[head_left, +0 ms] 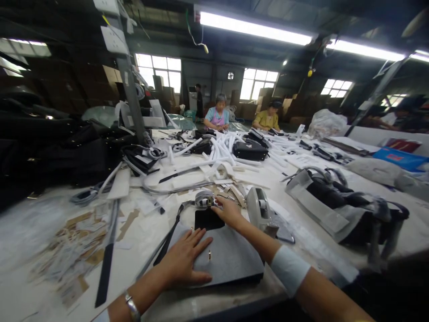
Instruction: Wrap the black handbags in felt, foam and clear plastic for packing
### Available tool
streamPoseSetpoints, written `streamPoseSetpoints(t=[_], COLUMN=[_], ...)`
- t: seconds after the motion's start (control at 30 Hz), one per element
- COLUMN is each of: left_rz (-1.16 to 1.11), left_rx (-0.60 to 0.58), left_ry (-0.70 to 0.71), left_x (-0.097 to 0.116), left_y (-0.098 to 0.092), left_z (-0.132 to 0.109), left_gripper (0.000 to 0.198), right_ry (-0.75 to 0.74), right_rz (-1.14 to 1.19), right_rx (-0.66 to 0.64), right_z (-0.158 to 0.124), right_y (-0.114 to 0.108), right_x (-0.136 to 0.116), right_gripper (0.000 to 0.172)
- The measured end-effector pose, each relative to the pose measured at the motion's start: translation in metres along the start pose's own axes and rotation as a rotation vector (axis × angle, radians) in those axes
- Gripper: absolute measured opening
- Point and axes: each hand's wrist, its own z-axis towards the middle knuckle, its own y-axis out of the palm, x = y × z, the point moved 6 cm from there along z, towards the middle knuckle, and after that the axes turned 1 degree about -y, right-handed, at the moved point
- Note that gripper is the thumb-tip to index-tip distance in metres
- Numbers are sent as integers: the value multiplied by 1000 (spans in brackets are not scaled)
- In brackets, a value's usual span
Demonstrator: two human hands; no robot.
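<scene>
A black handbag (201, 221) lies in front of me, its body covered by a pale grey sheet (231, 264). A small gold-coloured fitting (209, 255) shows through the sheet. My left hand (186, 256) rests flat on the sheet with its fingers spread. At the bag's far edge, my right hand (229, 212) has its fingers curled around the bag's top part, beside a gold-coloured clasp (210, 201). A grey-wrapped, coiled strap (202, 199) is next to that clasp. The exact grip of the right fingertips is partly hidden.
A tape dispenser (259, 210) stands right of the bag. Scattered paper scraps (78, 246) and a dark strap (106, 273) lie left. Wrapped bags (328, 201) sit at right, a heap of white tubes (223, 150) farther back. Two co-workers (217, 117) sit across the table.
</scene>
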Motion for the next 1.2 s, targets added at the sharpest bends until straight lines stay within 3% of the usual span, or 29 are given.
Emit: streamPoseSetpoints(t=[0.13,0.27,0.47,0.67,0.9,1.07,1.2], left_rz=[9,14,-20,-8,-9,-30,13], left_rx=[-6,39,173,199,195,201,289], left_ry=[-2,6,78,60,71,104,82], left_x=[0,0,3,2,3,0,0], left_y=[1,0,-4,1,0,-5,-4], left_z=[0,0,-2,-2,-3,-2,-9], left_gripper=[98,97,91,79,76,74,71], right_ry=[-18,-152,-391,-564,-563,-477,-451], right_rz=[70,115,59,58,76,92,103], right_rx=[-40,-82,-159,-114,-127,-158,-191], right_z=[10,-27,-92,-112,-117,-115,-113], right_y=[9,2,5,12,17,21,23], right_x=[-7,-27,-37,-32,-26,-20,-17], right_gripper=[30,13,25,28,20,29,29])
